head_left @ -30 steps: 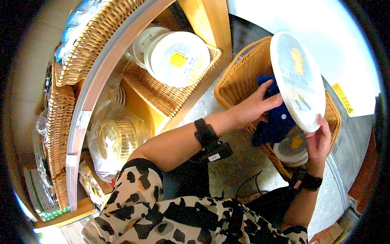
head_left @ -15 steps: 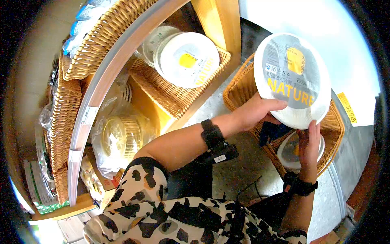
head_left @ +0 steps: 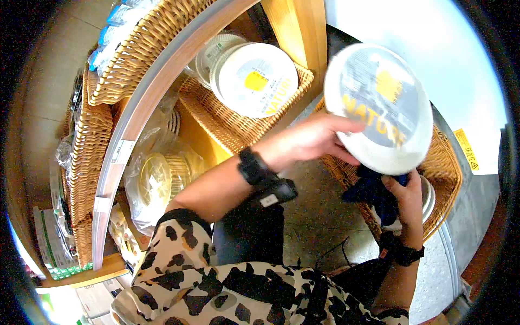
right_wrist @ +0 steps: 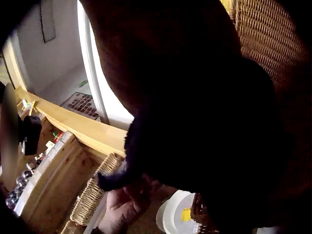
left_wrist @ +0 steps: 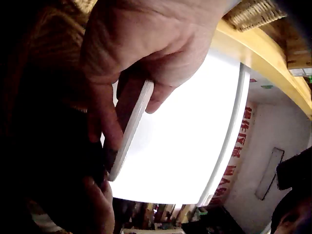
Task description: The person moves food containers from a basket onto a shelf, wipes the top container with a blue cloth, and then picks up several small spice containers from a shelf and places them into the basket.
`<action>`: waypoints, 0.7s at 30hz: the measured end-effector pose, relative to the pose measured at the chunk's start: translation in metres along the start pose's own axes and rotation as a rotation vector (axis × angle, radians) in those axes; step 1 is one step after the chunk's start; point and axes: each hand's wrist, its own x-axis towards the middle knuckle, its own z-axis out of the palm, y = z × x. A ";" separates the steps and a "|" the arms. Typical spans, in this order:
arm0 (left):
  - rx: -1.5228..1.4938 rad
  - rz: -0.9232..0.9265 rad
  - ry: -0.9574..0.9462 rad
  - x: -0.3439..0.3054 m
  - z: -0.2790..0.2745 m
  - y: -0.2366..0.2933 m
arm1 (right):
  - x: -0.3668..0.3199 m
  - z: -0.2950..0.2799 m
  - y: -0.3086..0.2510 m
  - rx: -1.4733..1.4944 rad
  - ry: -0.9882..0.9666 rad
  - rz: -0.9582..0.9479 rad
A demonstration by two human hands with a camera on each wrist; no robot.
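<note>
A round white pack of plates (head_left: 379, 103) with a yellow "NATURE" label is tilted up above a wicker basket (head_left: 448, 176). My left hand (head_left: 319, 138) grips its lower left edge, thumb over the label and fingers beneath; the left wrist view shows the pack's rim (left_wrist: 130, 136) edge-on. Below the pack, my right hand (head_left: 410, 200) holds a dark blue cloth (head_left: 364, 187) bunched up against the underside. The dark cloth fills much of the right wrist view. More white plates (head_left: 429, 197) lie in the basket, partly hidden behind the right hand.
On the left stands a wooden shelf with a wicker tray (head_left: 203, 111) bearing similar white packs (head_left: 257, 81). Lower in it is a bagged clear plastic container (head_left: 154, 181). A white surface (head_left: 460, 92) with a yellow sticker (head_left: 467, 149) rises beyond the basket.
The pack has turned from steeply tilted to label facing the head camera and shifted slightly left. The left hand moved from the cloth to the pack; the right hand from the pack's rim to the cloth.
</note>
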 end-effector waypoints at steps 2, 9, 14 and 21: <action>0.040 0.051 0.081 -0.016 -0.020 0.010 | -0.004 0.000 -0.012 0.002 0.047 0.009; 0.323 0.212 0.571 -0.071 -0.095 0.033 | 0.002 -0.014 -0.007 0.102 0.057 -0.042; 0.413 0.236 0.639 -0.083 -0.111 0.040 | 0.004 -0.011 -0.003 0.126 0.023 -0.060; 0.552 0.308 0.779 -0.094 -0.142 0.039 | 0.005 -0.008 0.001 0.084 0.007 -0.055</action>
